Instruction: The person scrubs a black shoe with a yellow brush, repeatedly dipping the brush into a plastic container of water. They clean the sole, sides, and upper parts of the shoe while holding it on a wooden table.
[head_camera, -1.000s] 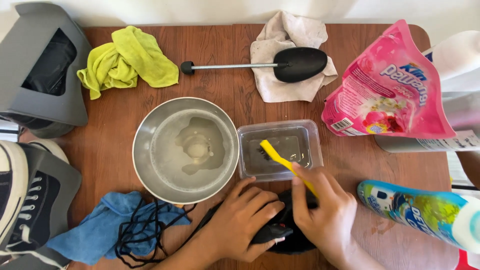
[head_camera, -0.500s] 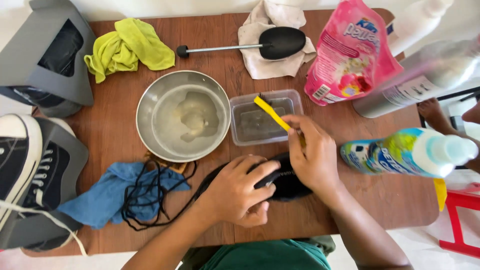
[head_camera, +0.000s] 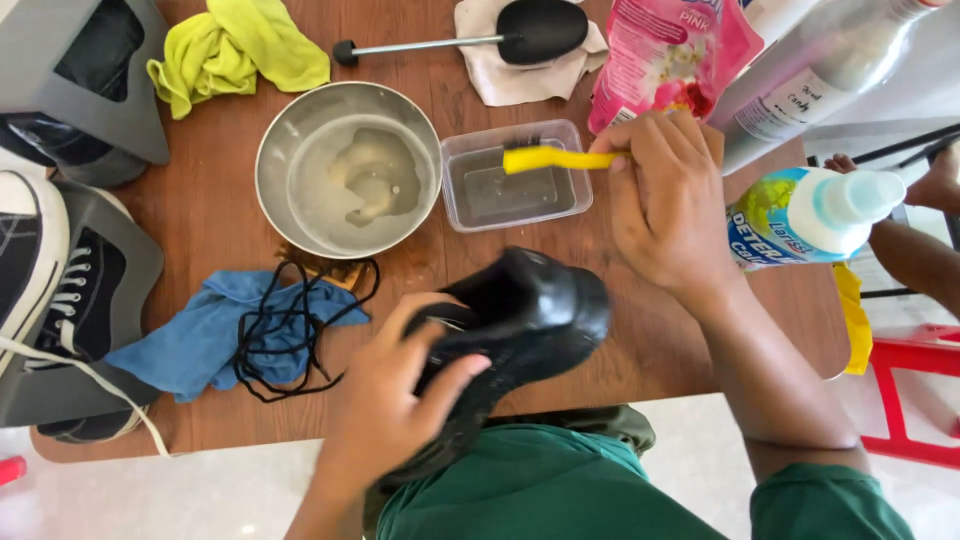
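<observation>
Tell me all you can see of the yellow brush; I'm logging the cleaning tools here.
The yellow brush is small, with a slim plastic-looking handle and short dark bristles at its far end. It lies nearly level above the clear plastic tub of water, head just over the tub's rim. The right hand holds its handle end; nothing else touches it.

bowl left of tub, laces on cloth, shoe before tub

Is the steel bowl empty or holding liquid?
Holding liquid: the steel bowl on the table shows shallow cloudy water with pale residue at its bottom.
</observation>
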